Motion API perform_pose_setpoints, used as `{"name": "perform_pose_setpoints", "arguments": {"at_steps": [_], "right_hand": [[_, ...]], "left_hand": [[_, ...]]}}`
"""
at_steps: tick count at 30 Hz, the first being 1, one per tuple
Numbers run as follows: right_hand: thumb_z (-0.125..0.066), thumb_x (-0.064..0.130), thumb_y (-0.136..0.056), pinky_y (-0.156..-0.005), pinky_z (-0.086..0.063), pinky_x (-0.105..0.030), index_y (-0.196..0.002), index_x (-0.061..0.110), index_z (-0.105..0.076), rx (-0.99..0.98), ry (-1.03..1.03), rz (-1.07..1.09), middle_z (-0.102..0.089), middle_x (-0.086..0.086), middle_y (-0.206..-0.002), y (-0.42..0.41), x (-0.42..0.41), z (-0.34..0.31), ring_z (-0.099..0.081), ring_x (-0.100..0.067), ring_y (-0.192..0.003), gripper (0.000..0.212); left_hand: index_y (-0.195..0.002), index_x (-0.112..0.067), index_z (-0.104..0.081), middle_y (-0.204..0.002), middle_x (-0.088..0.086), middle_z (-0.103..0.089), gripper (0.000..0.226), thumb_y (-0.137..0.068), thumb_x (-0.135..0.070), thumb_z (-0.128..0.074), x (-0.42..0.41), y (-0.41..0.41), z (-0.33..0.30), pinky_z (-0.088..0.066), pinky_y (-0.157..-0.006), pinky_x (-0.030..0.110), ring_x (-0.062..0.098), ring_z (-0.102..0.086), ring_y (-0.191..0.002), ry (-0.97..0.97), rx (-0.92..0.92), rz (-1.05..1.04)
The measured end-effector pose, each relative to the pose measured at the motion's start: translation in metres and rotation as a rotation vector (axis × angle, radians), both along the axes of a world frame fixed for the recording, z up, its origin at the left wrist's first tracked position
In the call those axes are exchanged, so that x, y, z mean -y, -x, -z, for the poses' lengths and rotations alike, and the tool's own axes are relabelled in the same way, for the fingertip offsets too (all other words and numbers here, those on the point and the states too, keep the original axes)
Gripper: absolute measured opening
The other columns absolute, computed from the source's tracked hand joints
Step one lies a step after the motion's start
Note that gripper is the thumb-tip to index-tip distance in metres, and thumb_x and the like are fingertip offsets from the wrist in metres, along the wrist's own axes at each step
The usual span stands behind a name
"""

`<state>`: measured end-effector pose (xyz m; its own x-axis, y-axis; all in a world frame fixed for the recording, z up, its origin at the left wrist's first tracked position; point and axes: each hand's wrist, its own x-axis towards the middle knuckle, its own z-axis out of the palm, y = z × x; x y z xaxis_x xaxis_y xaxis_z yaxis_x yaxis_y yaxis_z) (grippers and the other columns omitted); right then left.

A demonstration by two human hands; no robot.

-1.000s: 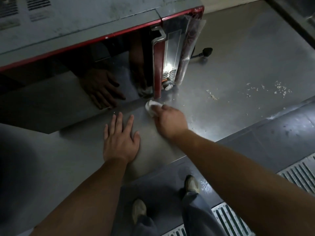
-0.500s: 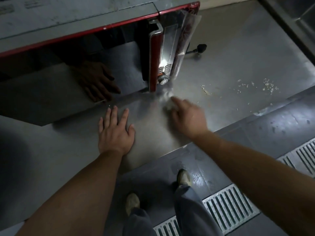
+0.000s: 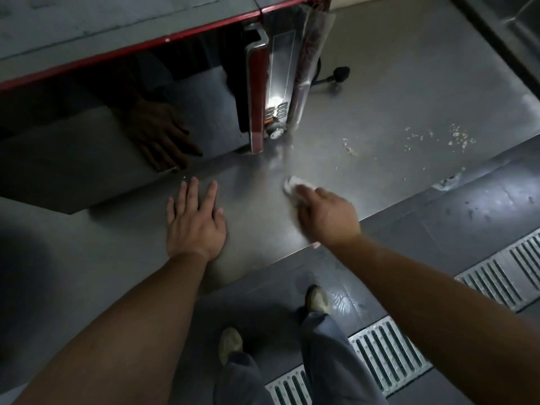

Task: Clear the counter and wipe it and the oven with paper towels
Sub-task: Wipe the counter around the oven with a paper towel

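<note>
The right hand (image 3: 328, 216) has its grip closed on a crumpled paper towel (image 3: 293, 185) pressed to the steel tabletop (image 3: 380, 118) near the red oven (image 3: 257, 92), while the left hand (image 3: 194, 222) lies flat, fingers straight.

Single head view, steeply down onto counter (image 3: 380, 118), close.

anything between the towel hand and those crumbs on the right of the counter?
Nothing visible. The right hand holds the paper towel on the counter, and bare steel runs from there to the crumbs. The oven stands behind that path; the left hand rests flat on the other side.
</note>
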<state>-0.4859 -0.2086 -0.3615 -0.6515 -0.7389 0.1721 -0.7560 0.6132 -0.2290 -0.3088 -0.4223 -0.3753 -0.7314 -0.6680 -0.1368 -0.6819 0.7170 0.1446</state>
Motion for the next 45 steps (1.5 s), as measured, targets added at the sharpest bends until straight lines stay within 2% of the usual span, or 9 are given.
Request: {"name": "perform_pose_setpoints", "arguments": {"at_steps": [6,10,16,20,26,29,35,39,45], "right_hand": [[-0.047,0.027,-0.095,-0.077,-0.049,-0.040,-0.131,0.023,-0.053,0.198,-0.105,0.299,-0.064,-0.015,-0.110,0.069,-0.003,-0.020,-0.062,-0.039,-0.096,0.036],[-0.048,0.036,-0.094,-0.065,-0.050,-0.039,-0.130,0.020,-0.058,0.113,0.097,0.097,-0.067,-0.013,-0.097,0.028,0.003,-0.031,-0.063,-0.038,-0.080,0.041],[-0.069,0.022,-0.081,-0.052,-0.047,-0.033,-0.123,0.023,-0.062,0.058,0.058,-0.160,-0.064,-0.006,-0.078,-0.020,-0.017,-0.010,-0.061,-0.032,-0.062,0.043],[-0.069,0.025,-0.082,-0.051,-0.047,-0.033,-0.120,0.025,-0.065,0.047,-0.049,-0.052,-0.065,-0.007,-0.078,0.032,-0.027,-0.004,-0.064,-0.033,-0.063,0.038],[-0.049,0.027,-0.095,-0.082,-0.050,-0.040,-0.135,0.035,-0.051,0.261,-0.215,0.311,-0.063,-0.014,-0.110,0.146,-0.040,-0.017,-0.063,-0.039,-0.099,0.041],[-0.048,0.028,-0.095,-0.085,-0.048,-0.040,-0.135,0.031,-0.051,0.291,-0.214,0.373,-0.062,-0.017,-0.114,0.172,-0.051,-0.027,-0.061,-0.039,-0.104,0.040],[-0.041,0.042,-0.090,-0.062,-0.053,-0.038,-0.128,0.026,-0.062,0.096,0.153,0.175,-0.069,-0.011,-0.094,0.140,-0.040,-0.030,-0.066,-0.037,-0.078,0.046],[-0.056,0.032,-0.089,-0.051,-0.050,-0.034,-0.130,0.026,-0.060,0.129,0.185,0.014,-0.065,-0.006,-0.082,0.114,0.000,-0.018,-0.062,-0.031,-0.066,0.041],[-0.052,0.034,-0.093,-0.070,-0.050,-0.037,-0.135,0.029,-0.054,0.214,-0.016,0.004,-0.066,-0.009,-0.103,0.134,0.033,-0.004,-0.065,-0.035,-0.090,0.043]], "left_hand": [[-0.159,-0.034,-0.010,-0.168,0.005,-0.001,0.062,-0.101,-0.042,-0.030,-0.008,0.006,-0.006,-0.002,-0.123,0.053,0.023,0.004,-0.154,0.008,0.081,-0.036],[-0.160,-0.027,-0.013,-0.168,0.009,-0.002,0.064,-0.099,-0.036,-0.034,-0.016,0.025,-0.020,-0.009,-0.123,0.051,0.026,0.003,-0.154,-0.082,0.116,-0.110],[-0.156,-0.017,-0.030,-0.165,0.009,-0.020,0.061,-0.098,-0.037,-0.038,-0.052,0.058,-0.031,-0.013,-0.123,0.043,0.025,-0.009,-0.154,-0.059,0.087,-0.041],[-0.155,-0.022,-0.031,-0.165,0.010,-0.021,0.060,-0.098,-0.036,-0.041,-0.071,0.079,-0.028,-0.012,-0.123,0.047,0.028,-0.010,-0.154,-0.049,0.035,-0.026],[-0.160,-0.028,-0.014,-0.168,0.011,-0.005,0.066,-0.099,-0.042,-0.037,-0.098,0.117,-0.025,-0.006,-0.124,0.050,0.029,0.001,-0.154,-0.037,0.022,-0.009],[-0.160,-0.030,-0.009,-0.168,0.010,0.002,0.067,-0.100,-0.047,-0.033,-0.109,0.138,-0.023,-0.004,-0.123,0.051,0.028,0.007,-0.154,-0.055,0.031,0.014],[-0.160,-0.031,-0.001,-0.167,0.008,0.012,0.067,-0.098,-0.052,-0.020,-0.128,0.171,-0.013,0.006,-0.121,0.057,0.027,0.019,-0.152,-0.110,0.080,-0.008],[-0.160,-0.032,-0.003,-0.167,0.009,0.011,0.070,-0.095,-0.056,-0.017,-0.133,0.172,-0.002,0.008,-0.119,0.059,0.027,0.020,-0.152,-0.072,0.067,-0.030],[-0.158,-0.032,-0.018,-0.168,0.010,-0.005,0.071,-0.093,-0.056,-0.030,-0.133,0.171,0.006,-0.002,-0.120,0.060,0.029,0.005,-0.154,-0.019,0.011,-0.045]]}}
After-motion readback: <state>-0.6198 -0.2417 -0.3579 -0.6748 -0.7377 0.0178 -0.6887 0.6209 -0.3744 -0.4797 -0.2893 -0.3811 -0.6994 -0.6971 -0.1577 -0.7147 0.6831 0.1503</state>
